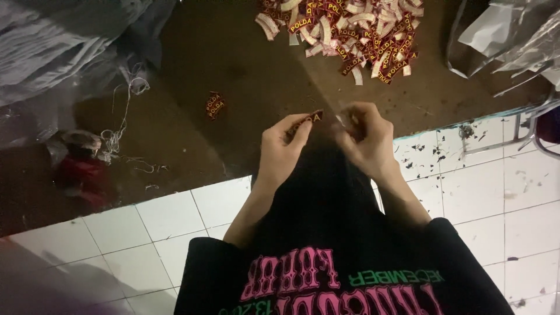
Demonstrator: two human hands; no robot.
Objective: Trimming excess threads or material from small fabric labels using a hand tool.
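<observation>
The left hand [282, 146] holds a small dark red label [305, 121] with yellow letters. Its fingers [301, 129] pinch the label at the near end, and the label sticks out toward the right hand. The right hand [366, 137] is just beside it. Its fingers [352, 119] are curled in and pressed together, and something small and pale shows between them, but it is too small to tell what it is. The 2 hands are close, almost touching, over the near edge of a brown table [233, 58].

Far up the table lies a big pile of labels [350, 32], red and white ones all mixed up. It is well apart from the hands. 2 more labels [214, 105] lie alone on the table, to the left of the left hand.

At the left side there is a tangle of white thread [125, 105], and near it a red thing [81, 175] in the dark that is hard to make out. Gray plastic [52, 41] lies in the top left corner. Clear plastic bags [507, 35] lie in the top right corner.

Under the table is a floor [169, 216] of white tiles with small dark bits on it at the right. The person wears a black shirt [326, 233] with pink and green print.
</observation>
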